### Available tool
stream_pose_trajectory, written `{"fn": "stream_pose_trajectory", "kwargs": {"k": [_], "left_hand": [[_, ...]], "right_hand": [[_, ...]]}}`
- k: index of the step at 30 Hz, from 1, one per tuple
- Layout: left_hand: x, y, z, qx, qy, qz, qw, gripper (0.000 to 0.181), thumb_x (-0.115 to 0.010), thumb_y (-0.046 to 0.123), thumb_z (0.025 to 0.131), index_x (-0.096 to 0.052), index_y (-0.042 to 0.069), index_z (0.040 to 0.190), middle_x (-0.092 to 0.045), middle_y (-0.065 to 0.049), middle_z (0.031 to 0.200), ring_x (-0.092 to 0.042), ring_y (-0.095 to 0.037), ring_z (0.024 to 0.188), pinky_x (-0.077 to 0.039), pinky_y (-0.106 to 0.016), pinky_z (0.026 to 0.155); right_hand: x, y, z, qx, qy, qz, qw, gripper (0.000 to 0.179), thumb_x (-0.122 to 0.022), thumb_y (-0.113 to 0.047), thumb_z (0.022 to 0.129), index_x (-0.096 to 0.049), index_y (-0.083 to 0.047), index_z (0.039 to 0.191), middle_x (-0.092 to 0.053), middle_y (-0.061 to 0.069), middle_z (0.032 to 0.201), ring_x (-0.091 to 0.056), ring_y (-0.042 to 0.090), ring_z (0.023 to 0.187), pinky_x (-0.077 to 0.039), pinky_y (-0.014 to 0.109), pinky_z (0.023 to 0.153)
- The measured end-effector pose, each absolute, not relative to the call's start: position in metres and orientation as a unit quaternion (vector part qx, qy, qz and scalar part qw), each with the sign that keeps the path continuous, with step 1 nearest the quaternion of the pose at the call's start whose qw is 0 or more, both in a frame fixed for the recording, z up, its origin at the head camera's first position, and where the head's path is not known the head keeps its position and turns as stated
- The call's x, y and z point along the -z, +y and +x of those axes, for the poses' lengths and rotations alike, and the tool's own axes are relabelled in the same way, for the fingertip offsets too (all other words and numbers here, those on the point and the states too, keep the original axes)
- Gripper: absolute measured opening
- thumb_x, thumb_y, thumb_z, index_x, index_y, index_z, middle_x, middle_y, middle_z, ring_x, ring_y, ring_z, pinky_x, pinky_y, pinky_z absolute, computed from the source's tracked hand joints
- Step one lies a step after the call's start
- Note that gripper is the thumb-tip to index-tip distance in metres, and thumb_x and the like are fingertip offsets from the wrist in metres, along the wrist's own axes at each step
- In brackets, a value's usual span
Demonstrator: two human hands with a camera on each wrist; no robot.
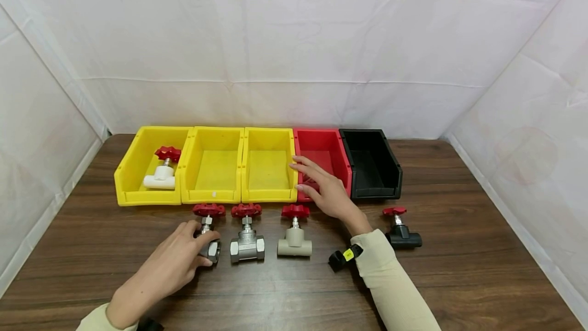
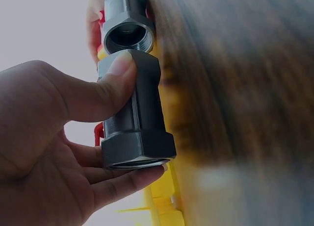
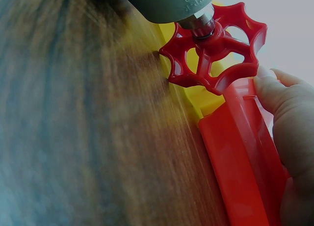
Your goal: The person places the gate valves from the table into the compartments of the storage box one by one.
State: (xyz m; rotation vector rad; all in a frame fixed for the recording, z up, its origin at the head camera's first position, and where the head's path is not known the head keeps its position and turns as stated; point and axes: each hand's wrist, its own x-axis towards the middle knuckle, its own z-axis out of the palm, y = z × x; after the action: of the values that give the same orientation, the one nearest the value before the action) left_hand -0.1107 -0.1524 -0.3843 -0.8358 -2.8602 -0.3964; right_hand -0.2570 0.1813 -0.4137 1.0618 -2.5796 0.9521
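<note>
My left hand grips the body of a metal gate valve, thumb on one side and fingers round the other. Its red handwheel points toward the bins. A second metal valve sits just right of it, then a beige plastic valve. My right hand is over the front of the red bin, its fingers extended and slightly bent toward the left wall. A red piece shows under that hand inside the bin; the rest of it is hidden.
Three yellow bins stand left of the red one; the leftmost yellow bin holds a white valve with a red handwheel. At the row's right end is a black bin. A black valve lies on the wooden table beyond my right forearm.
</note>
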Motion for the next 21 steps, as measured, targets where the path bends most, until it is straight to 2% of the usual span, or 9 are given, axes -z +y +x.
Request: {"fn": "stream_pose_trajectory", "kwargs": {"k": [3, 9, 21], "left_hand": [[0.383, -0.153, -0.111, 0.131, -0.948, -0.280, 0.071, 0.040, -0.082, 0.017, 0.074, -0.068, 0.010, 0.111, -0.049, -0.006, 0.088, -0.045, -0.019, 0.075, -0.043, -0.033, 0.062], [0.379, -0.153, -0.112, 0.137, -0.946, -0.285, 0.076, 0.040, -0.082, 0.017, 0.075, -0.067, 0.011, 0.112, -0.050, -0.009, 0.092, -0.045, -0.018, 0.076, -0.043, -0.029, 0.057], [0.366, -0.152, -0.121, 0.151, -0.940, -0.290, 0.100, 0.039, -0.081, 0.015, 0.076, -0.066, 0.010, 0.111, -0.047, -0.005, 0.086, -0.045, -0.020, 0.077, -0.043, -0.033, 0.062]], "right_hand": [[0.414, 0.181, -0.257, -0.323, -0.870, 0.359, 0.097, 0.053, -0.064, -0.024, 0.092, -0.047, -0.024, 0.143, -0.034, -0.009, 0.151, -0.049, 0.013, 0.119, -0.051, 0.021, 0.066], [0.413, 0.181, -0.258, -0.319, -0.871, 0.359, 0.100, 0.053, -0.064, -0.024, 0.092, -0.047, -0.023, 0.142, -0.034, -0.010, 0.151, -0.047, 0.013, 0.123, -0.051, 0.022, 0.070], [0.414, 0.181, -0.257, -0.319, -0.869, 0.363, 0.105, 0.054, -0.064, -0.024, 0.092, -0.047, -0.025, 0.143, -0.034, -0.008, 0.151, -0.050, 0.014, 0.120, -0.051, 0.020, 0.067]]}}
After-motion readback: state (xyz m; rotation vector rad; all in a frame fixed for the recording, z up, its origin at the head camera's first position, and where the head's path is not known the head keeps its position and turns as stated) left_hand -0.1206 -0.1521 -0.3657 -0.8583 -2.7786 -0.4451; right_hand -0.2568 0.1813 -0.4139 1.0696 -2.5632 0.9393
